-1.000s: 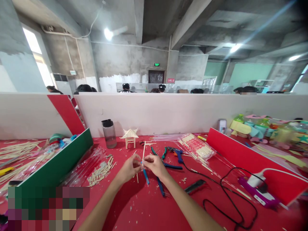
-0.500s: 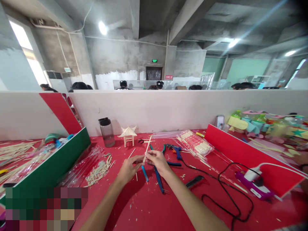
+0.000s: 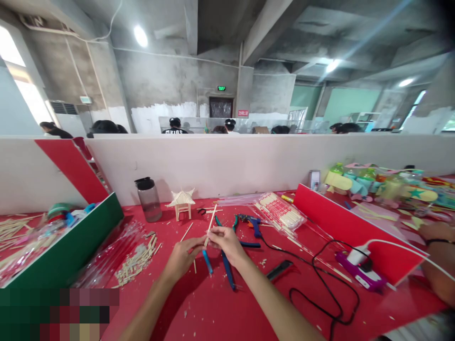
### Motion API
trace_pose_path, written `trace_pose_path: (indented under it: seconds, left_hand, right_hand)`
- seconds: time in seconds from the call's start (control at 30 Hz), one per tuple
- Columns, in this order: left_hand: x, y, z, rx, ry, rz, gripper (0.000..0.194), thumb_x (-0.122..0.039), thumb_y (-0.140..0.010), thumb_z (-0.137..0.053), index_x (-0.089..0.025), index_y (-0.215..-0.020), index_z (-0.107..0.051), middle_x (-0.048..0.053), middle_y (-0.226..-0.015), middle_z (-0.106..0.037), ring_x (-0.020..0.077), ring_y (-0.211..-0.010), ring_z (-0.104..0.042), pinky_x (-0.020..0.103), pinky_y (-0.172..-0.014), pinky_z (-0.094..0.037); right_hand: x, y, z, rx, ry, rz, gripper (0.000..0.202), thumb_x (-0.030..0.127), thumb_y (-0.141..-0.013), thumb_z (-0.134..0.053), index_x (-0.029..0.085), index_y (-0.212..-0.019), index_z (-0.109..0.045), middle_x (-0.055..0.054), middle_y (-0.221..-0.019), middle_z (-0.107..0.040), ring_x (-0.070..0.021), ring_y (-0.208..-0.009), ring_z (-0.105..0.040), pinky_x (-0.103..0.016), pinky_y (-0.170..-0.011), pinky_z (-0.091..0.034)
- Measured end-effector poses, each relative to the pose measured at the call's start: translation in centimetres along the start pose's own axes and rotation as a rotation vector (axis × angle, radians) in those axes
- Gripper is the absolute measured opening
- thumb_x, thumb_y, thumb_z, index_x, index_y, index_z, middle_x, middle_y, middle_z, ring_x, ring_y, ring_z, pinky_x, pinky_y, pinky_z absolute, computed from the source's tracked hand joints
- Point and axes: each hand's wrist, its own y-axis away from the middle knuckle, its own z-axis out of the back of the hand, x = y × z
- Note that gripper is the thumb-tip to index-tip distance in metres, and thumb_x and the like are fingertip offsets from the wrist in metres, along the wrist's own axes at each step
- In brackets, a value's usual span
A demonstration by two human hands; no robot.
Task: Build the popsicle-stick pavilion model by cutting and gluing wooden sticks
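Note:
Between both hands a thin wooden stick (image 3: 212,219) is held tilted above the red table. My right hand (image 3: 224,240) pinches it with thumb and fingers. My left hand (image 3: 185,256) closes its fingertips on the stick's lower end, close to the right fingertips. Just beneath the hands lies a blue pen-like thing (image 3: 207,262). Blue-handled pliers (image 3: 228,271) rest beside it, partly hidden by my right hand. Behind the hands stands a small pavilion model (image 3: 183,204) made of sticks.
A pile of cut stick pieces (image 3: 139,260) and a dark bottle (image 3: 148,200) are at left. To the right are a glue gun (image 3: 253,224), packed sticks (image 3: 280,210), a black cutter (image 3: 279,271) and a purple power strip (image 3: 360,272) with cables. Another person's arm (image 3: 439,255) shows far right.
The view has turned slightly right, so the scene sits further left. Both hands keep hold of the stick with little change. Another person's arm has come further into view at right.

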Motion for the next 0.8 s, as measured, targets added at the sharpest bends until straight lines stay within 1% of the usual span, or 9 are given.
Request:
trace_pose_path:
  seconds: [0.17, 0.27, 0.43, 0.6, 0.8]
  left_hand:
    - [0.08, -0.13, 0.21, 0.021, -0.029, -0.012, 0.024, -0.032, -0.084, -0.064, -0.027, -0.104, -0.076, 0.006, -0.105, -0.075, 0.0255, -0.095, -0.072, 0.031, -0.089, -0.054]
    - [-0.12, -0.10, 0.24, 0.014, -0.033, -0.002, 0.023, -0.030, -0.084, -0.064, -0.026, -0.102, -0.077, 0.007, -0.102, -0.076, 0.0258, -0.092, -0.072, 0.032, -0.087, -0.054]
    - [-0.05, -0.03, 0.03, 0.039, -0.003, 0.002, 0.026, -0.032, -0.085, -0.063, -0.025, -0.107, -0.075, 0.007, -0.109, -0.074, 0.0268, -0.100, -0.070, 0.033, -0.091, -0.053]
    - [0.29, 0.01, -0.08, 0.052, -0.027, -0.054, 0.030, -0.031, -0.086, -0.061, -0.025, -0.113, -0.073, 0.007, -0.109, -0.074, 0.0251, -0.099, -0.070, 0.031, -0.091, -0.053]
    - [0.38, 0.00, 0.01, 0.063, -0.018, -0.061, 0.030, -0.030, -0.086, -0.059, -0.026, -0.112, -0.073, 0.006, -0.110, -0.074, 0.0241, -0.098, -0.070, 0.031, -0.091, -0.053]
  right_hand:
    - [0.31, 0.22, -0.07, 0.001, 0.013, -0.021, 0.047, 0.050, -0.052, -0.087, 0.016, -0.080, -0.071, -0.003, -0.072, -0.072, -0.0165, -0.063, -0.067, -0.031, -0.071, -0.055]
    - [0.60, 0.37, -0.12, 0.003, 0.035, -0.008, 0.046, 0.051, -0.053, -0.086, 0.016, -0.079, -0.071, -0.003, -0.071, -0.072, -0.0174, -0.062, -0.067, -0.032, -0.070, -0.055]
    - [0.15, -0.06, 0.21, -0.026, 0.105, 0.040, 0.049, 0.055, -0.052, -0.085, 0.016, -0.078, -0.071, -0.003, -0.070, -0.072, -0.0203, -0.064, -0.069, -0.034, -0.070, -0.056]
    - [-0.24, -0.42, 0.44, -0.037, 0.087, 0.070, 0.054, 0.053, -0.052, -0.086, 0.015, -0.086, -0.070, -0.003, -0.071, -0.072, -0.0190, -0.062, -0.069, -0.035, -0.071, -0.057]
    - [-0.15, -0.29, 0.46, -0.015, 0.058, 0.069, 0.050, 0.049, -0.052, -0.087, 0.016, -0.085, -0.069, -0.001, -0.070, -0.071, -0.0172, -0.063, -0.068, -0.033, -0.071, -0.058]
